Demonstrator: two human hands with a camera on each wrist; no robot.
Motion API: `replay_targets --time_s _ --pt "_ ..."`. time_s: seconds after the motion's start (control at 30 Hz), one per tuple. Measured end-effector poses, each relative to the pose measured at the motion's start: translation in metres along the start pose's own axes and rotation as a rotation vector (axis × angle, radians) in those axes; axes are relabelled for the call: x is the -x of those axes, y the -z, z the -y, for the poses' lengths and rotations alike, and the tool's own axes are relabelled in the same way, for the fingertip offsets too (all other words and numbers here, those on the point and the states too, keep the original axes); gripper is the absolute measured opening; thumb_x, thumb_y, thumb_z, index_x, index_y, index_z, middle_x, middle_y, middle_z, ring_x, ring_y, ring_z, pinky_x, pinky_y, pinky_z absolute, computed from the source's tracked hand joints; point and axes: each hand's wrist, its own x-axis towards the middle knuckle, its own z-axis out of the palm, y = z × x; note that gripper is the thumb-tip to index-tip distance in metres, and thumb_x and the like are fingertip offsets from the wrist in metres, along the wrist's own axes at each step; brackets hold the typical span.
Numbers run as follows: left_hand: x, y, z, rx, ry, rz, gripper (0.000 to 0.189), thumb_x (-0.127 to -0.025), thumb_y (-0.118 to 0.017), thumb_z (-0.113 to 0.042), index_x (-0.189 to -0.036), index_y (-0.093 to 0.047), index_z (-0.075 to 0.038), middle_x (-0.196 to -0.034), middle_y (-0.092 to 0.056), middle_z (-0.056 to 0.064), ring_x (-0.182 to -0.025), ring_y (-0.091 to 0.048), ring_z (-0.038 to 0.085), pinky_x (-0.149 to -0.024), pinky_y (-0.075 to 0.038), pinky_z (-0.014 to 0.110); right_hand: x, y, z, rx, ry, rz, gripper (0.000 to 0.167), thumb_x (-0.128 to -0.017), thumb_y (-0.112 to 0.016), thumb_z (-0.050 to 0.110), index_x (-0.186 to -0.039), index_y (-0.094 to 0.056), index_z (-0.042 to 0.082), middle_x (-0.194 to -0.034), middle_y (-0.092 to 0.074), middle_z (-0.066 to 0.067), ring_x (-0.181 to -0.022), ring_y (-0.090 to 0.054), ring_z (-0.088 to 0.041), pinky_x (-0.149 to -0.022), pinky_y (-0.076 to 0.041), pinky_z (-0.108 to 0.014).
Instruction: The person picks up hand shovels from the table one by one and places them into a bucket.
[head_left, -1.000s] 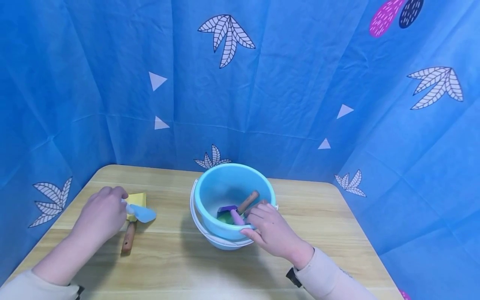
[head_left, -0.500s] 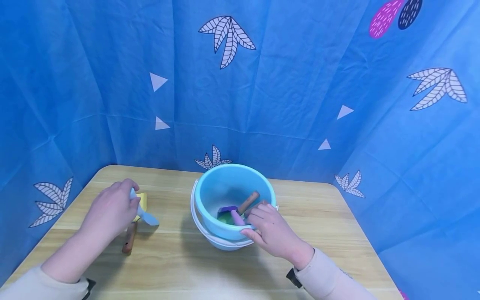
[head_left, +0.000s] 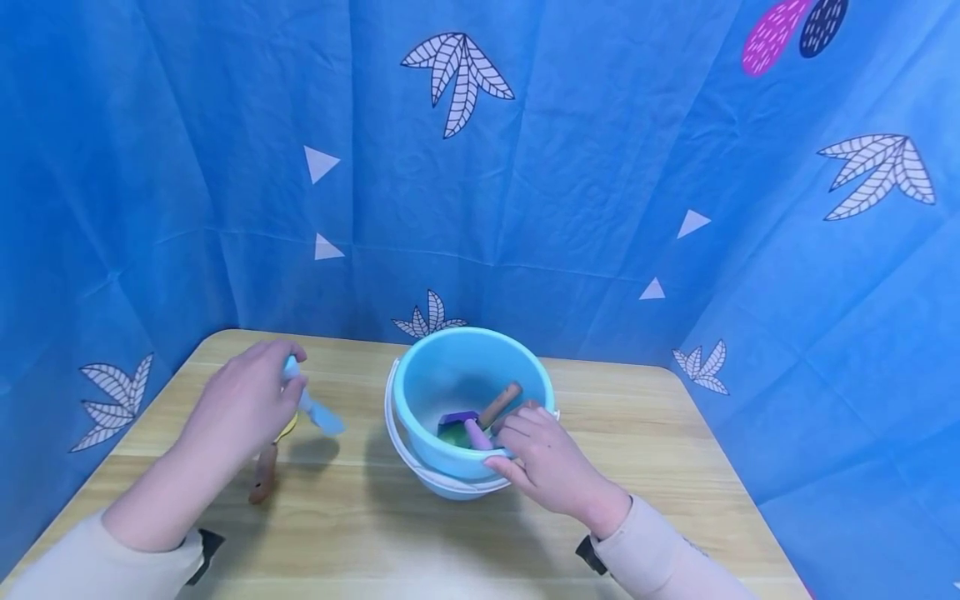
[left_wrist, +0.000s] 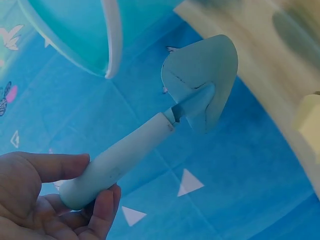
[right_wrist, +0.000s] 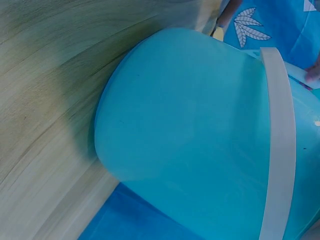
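Left grip (head_left: 243,400) pinched the handle's end of a pale blue trowel (left_wrist: 195,100), which hung above the tabletop (head_left: 637,433) at about nine o'clock from the bucket (head_left: 450,358); the right grip (head_left: 543,462) held the bucket's rim at roughly half past four, thumb outside and fingers over the edge. Carrying the trowel well probably called for a hold nearer its blade, since a pinch so far back could let it swing, with a steady hand on the rim to guard against tipping. On the tabletop, that bucket was the largest thing, its white carrying handle (right_wrist: 277,140) looped across the outside wall. Next in size, a yellow-headed tool (head_left: 264,475) lay toward eight o'clock, partly hidden by the left hand. Inside the bucket were a wooden handle (head_left: 498,404) toward four, a lilac handle (head_left: 477,434) at six, and a purple piece (head_left: 456,417) and a green piece (head_left: 454,434) near seven; anything beneath could not be made out.
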Motion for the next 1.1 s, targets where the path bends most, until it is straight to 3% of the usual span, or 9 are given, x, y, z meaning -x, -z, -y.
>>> replay_targets --time_s 0.47,0.7,1.1 --pt "-0.009 0.033 -0.022 0.000 -0.064 -0.051 0.024 -0.094 -0.065 -0.010 -0.114 -0.061 0.002 -0.099 -0.064 0.021 -0.084 -0.062 0.035 -0.067 -0.049 0.049 -0.003 0.003 0.003 0.005 -0.001 0.009 0.042 -0.105 -0.041 0.050 -0.080 -0.052 0.018 -0.097 -0.064 0.003 -0.099 -0.057 -0.015 -0.097 -0.043 -0.039" --pt "-0.014 0.039 -0.036 0.005 -0.048 -0.034 0.025 -0.094 -0.066 -0.010 -0.116 -0.061 0.000 -0.103 -0.064 0.020 -0.089 -0.062 0.036 -0.070 -0.052 0.052 -0.003 0.004 0.005 -0.005 -0.015 0.022 0.043 -0.105 -0.040 0.051 -0.080 -0.052 0.019 -0.098 -0.064 0.002 -0.100 -0.057 -0.015 -0.098 -0.042 -0.040" --pt "-0.024 0.048 -0.075 0.002 -0.142 -0.108 0.023 -0.093 -0.066 -0.007 -0.114 -0.063 0.001 -0.099 -0.065 0.019 -0.087 -0.059 0.036 -0.071 -0.050 0.052 -0.003 0.005 0.005 0.002 -0.012 0.012 0.042 -0.105 -0.040 0.050 -0.080 -0.053 0.018 -0.098 -0.064 0.003 -0.100 -0.057 -0.014 -0.097 -0.043 -0.040"
